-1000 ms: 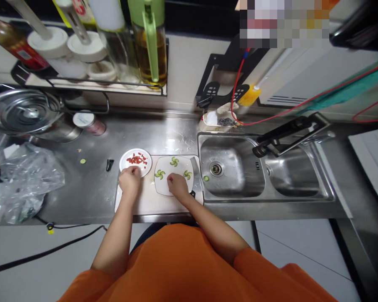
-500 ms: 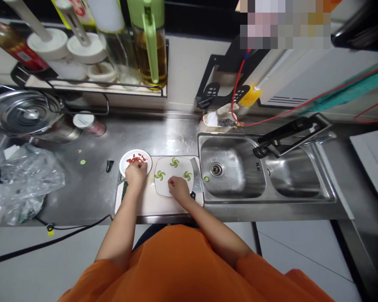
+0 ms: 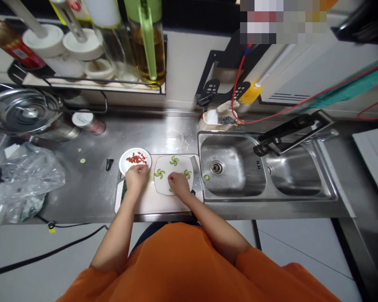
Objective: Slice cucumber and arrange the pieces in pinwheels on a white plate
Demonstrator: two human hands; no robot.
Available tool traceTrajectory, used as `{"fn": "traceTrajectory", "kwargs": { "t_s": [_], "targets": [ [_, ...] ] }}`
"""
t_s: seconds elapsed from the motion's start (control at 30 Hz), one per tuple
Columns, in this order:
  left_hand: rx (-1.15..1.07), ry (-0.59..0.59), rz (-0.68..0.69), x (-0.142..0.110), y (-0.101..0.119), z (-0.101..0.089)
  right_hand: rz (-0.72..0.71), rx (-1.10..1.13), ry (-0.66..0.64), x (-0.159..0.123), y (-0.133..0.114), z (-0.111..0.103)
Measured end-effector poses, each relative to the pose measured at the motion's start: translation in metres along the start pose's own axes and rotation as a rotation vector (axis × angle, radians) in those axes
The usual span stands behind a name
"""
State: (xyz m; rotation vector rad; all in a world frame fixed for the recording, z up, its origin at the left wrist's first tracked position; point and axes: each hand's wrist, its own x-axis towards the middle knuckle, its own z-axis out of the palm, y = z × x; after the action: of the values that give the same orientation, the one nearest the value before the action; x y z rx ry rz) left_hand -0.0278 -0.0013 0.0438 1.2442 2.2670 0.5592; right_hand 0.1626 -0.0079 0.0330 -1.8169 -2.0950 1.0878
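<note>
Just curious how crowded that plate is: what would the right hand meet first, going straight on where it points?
Probably the leftmost fan of green slices on the square plate; the right hand points roughly that way. The hand's height is unclear, so it might pass over.

No word or number you can read here. Bottle [image 3: 16,42], upper left: red label with a pale patch, print too blurred for you. Yellow packet [image 3: 82,11] behind: red marks, cut off at top. Can lid [image 3: 82,118]: faint printing. Paper [image 3: 374,153], right edge: tiny marks, illegible.
</note>
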Motion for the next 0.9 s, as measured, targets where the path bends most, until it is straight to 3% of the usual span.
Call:
{"fn": "traceTrajectory", "kwargs": {
  "t_s": [0.3,0.63,0.9],
  "targets": [
    [-0.159,-0.144,0.098,-0.034,0.006,0.022,-0.016,0.097,0.025,0.023,-0.008,0.001],
    [-0.127,-0.155,0.219,-0.036,0.0,0.031,0.01,0.212,-0.033,0.034,-0.01,0.008],
    [-0.074,-0.142,0.23,-0.038,-0.003,0.034,-0.093,0.072,-0.048,0.04,-0.011,0.008]
  ]
}}
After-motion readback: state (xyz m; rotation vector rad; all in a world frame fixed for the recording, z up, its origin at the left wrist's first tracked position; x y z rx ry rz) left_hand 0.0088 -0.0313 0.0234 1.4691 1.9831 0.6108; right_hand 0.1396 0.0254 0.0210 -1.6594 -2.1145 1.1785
